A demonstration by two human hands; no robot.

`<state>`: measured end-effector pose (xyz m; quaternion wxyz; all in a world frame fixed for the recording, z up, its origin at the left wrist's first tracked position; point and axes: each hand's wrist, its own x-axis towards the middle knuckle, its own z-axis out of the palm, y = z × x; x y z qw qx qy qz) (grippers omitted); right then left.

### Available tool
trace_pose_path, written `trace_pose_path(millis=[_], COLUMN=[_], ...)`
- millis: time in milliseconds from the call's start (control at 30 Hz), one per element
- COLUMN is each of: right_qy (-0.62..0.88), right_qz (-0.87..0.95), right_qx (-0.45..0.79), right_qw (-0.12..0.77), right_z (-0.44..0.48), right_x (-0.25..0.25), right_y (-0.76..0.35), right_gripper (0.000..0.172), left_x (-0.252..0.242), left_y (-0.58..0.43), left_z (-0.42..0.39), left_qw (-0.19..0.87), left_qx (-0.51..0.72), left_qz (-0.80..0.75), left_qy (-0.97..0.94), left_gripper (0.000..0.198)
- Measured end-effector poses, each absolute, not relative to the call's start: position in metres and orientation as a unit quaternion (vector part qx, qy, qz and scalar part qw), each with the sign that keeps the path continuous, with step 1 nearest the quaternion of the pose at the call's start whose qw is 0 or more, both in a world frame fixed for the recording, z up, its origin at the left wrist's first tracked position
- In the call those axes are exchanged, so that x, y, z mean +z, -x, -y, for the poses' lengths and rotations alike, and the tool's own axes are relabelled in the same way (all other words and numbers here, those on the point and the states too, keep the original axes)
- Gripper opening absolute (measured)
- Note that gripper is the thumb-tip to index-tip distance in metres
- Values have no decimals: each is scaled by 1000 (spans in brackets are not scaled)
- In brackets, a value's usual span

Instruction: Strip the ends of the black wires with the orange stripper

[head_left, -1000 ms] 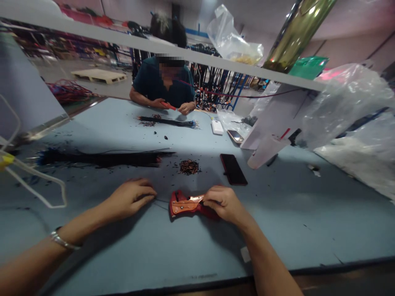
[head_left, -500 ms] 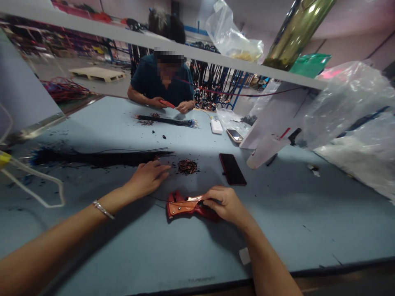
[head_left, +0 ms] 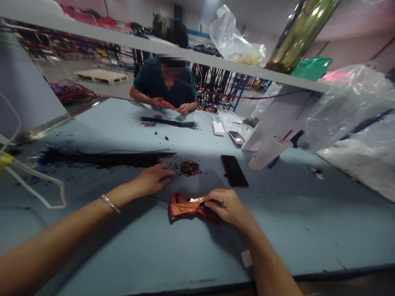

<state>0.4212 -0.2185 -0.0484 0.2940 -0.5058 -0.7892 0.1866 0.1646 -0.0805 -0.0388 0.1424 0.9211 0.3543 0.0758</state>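
My right hand [head_left: 226, 205] grips the handles of a red wire stripper [head_left: 185, 206] that lies on the blue table [head_left: 173, 255]. A thin black wire runs from the tool's jaws toward the left. My left hand [head_left: 152, 179] rests with fingers stretched flat on the table, at the near end of a long bundle of black wires [head_left: 101, 158]. A small pile of stripped wire bits [head_left: 189, 167] sits just right of its fingertips.
A dark phone [head_left: 234, 170] lies right of the pile. Farther off are a white device [head_left: 218, 128] and another phone [head_left: 236, 137]. A person in a dark shirt [head_left: 163, 84] works across the table over another wire bundle [head_left: 169, 122]. Plastic bags [head_left: 345, 111] fill the right.
My left hand has moved from beside the stripper's jaws forward to the end of the black wire bundle and spread out. My right hand has stayed on the stripper.
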Motion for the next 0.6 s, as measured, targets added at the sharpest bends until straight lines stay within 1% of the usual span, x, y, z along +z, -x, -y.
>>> trace_pose_path(millis=[67,133,167,233,333,400,467,533,600], right_qy=[510,511,511,511,515,517,518,519,520], right_qz=[783,780,779,778,779,779,779,777,776], right_qx=[191,195,198,204,202,198,198,199,199], right_qw=[301,305,306,303,295,293,293,295,296], right_z=[218,218,219,219,218,218,218,218,218], right_x=[-48,-48,-48,-48,-49,-50,-49,-49,-48], right_y=[-422,-423,-423,-423,-422,-421,-421,-421,-421], right_gripper=[11,11,11,11,12,11,11,11,10], left_x=[-39,-38,-36,-33,-32,-34,-38,-40,-40], left_y=[-169,-166,-162,-151,-141,-144,-153,-164,-171], left_z=[79,77,77,77,78,78,75,70,66], left_qw=[162,159,152,138,121,103,99,127,165], left_qx=[148,194,195,145,41,23,44,92,154], left_qz=[-350,-375,-388,-381,-340,-336,-333,-303,-271], left_qy=[-911,-892,-888,-903,-932,-936,-937,-940,-936], left_gripper=[40,37,33,28,27,29,34,41,42])
